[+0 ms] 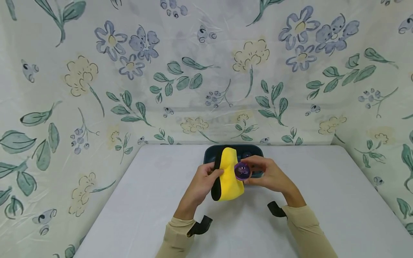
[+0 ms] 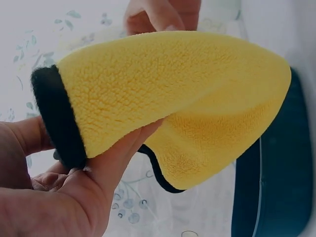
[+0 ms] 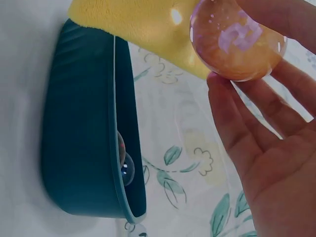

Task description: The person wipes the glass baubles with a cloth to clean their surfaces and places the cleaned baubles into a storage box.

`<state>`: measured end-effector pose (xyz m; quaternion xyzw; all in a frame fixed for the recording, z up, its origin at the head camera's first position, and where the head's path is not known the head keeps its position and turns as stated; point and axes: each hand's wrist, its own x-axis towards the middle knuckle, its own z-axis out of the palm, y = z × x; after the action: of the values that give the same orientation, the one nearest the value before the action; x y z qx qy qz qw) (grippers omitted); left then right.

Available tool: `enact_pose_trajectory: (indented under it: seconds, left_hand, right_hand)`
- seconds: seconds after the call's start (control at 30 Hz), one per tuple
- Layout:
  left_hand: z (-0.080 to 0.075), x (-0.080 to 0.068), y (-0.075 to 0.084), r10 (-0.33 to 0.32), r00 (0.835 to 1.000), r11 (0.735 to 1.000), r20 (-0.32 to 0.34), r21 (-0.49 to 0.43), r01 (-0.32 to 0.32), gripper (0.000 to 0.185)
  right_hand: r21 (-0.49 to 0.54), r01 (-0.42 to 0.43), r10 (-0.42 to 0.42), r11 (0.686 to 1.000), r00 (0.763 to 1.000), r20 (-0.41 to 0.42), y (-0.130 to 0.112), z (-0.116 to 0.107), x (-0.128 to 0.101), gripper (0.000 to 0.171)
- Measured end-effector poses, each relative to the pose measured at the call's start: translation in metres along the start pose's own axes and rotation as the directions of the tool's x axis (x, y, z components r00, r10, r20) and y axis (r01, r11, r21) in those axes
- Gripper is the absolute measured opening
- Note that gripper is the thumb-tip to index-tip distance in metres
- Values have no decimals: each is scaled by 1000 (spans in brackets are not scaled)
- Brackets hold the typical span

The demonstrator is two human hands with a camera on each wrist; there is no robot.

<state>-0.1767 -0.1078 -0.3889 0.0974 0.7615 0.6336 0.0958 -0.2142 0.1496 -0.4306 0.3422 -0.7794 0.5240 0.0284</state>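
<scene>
My left hand (image 1: 202, 182) grips a fuzzy yellow cloth (image 1: 229, 184) with black edging; it hangs folded, thumb on the near face. In the left wrist view the cloth (image 2: 148, 84) bends over the fingers of that hand (image 2: 94, 192). A see-through purple ball (image 1: 242, 171) is pinched between the thumb and fingertips of my right hand (image 1: 271, 174). Seen from the right wrist, the ball (image 3: 237, 42) looks clear with orange and purple tints and overlaps the cloth's edge. Both are held up in front of a dark teal bin (image 1: 210, 153), hiding part of it.
Inside the bin, clear balls (image 3: 127, 169) lie near one end, and a dark ball (image 1: 246, 155) shows at its back. The bin stands at the far edge of a white table (image 1: 161, 179). Behind hangs a flower-patterned sheet (image 1: 206, 79).
</scene>
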Motion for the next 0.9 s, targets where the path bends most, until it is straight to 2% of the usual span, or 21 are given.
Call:
enact_pose_trajectory:
  seconds: [0.43,0.6,0.77,0.9]
  left_hand:
    - [0,1,1,0,1000,999,-27,-49,-1,37]
    - [-1,1,1,8,999,999,-36,-52,-10,35]
    - [-3,1,1,6,999,998,-47,-60,-9,32]
    - [-5,2,1,13,999,998,-35,-66,-16,32]
  right_hand:
    - [-31,-96,98,995,994,53,3,2,0,62]
    - [14,-102,100,995,991,92,0,4,0,62]
    - [64,-78,69,995,989,134,-2,5,0,58]
    - [93,-74,59,993,986,156,-4,7,-1,55]
